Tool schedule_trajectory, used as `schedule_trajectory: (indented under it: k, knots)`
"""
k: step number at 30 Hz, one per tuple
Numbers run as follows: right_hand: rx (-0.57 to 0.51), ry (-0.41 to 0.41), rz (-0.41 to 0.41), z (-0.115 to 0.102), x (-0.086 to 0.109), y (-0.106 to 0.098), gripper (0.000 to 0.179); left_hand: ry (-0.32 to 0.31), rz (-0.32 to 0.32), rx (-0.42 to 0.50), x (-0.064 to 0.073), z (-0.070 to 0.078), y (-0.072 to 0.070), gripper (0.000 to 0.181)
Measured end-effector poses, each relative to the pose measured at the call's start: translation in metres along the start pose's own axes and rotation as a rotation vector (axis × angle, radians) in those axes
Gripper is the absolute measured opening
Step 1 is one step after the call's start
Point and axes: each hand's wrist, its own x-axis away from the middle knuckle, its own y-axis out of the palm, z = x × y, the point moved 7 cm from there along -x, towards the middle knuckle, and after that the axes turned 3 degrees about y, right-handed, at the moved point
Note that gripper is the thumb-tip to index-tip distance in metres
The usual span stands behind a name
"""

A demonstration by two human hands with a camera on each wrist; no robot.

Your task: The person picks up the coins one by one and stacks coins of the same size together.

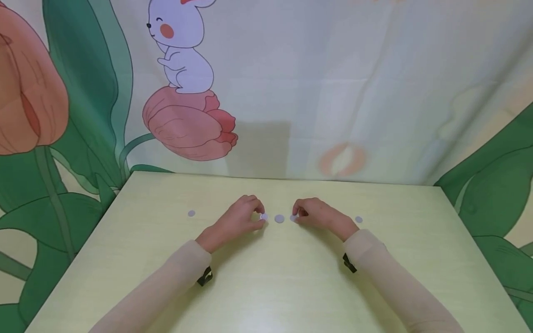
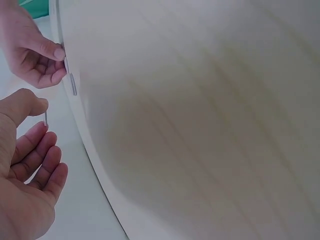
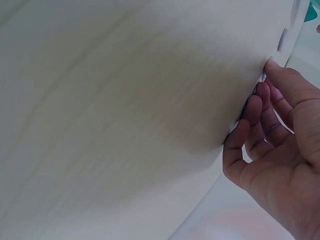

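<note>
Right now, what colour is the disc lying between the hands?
Pale greyish-lilac disc, clearest in the head view.

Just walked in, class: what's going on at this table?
A person's left hand pinches a disc and their right hand pinches another. Between the hands, a larger disc lies on the table. Two outer discs lie there too, one to the left, one to the right.

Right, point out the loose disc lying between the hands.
The middle disc of five: left hand and right hand pinch its neighbours; the outermost two lie outside the hands.
</note>
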Motion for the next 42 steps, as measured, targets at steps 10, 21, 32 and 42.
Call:
schedule_trajectory:
  k: [10, 21, 32, 42]
  knots:
    - [0.044, -0.025, 0.028, -0.004, -0.002, 0.002, 0.009, 0.015, -0.007, 0.011, -0.005, 0.005, 0.002, 0.023]
    - [0.085, -0.023, 0.051, -0.007, -0.004, 0.003, 0.009, 0.060, 0.013, 0.014, -0.010, 0.011, 0.007, 0.021]
    - [0.099, -0.036, 0.056, -0.006, -0.003, 0.002, 0.009, 0.068, 0.002, 0.017, -0.019, 0.019, 0.013, 0.021]
    - [0.101, -0.039, 0.047, -0.007, -0.004, 0.000, 0.011, 0.085, 0.000, 0.040, -0.025, 0.026, 0.017, 0.018]
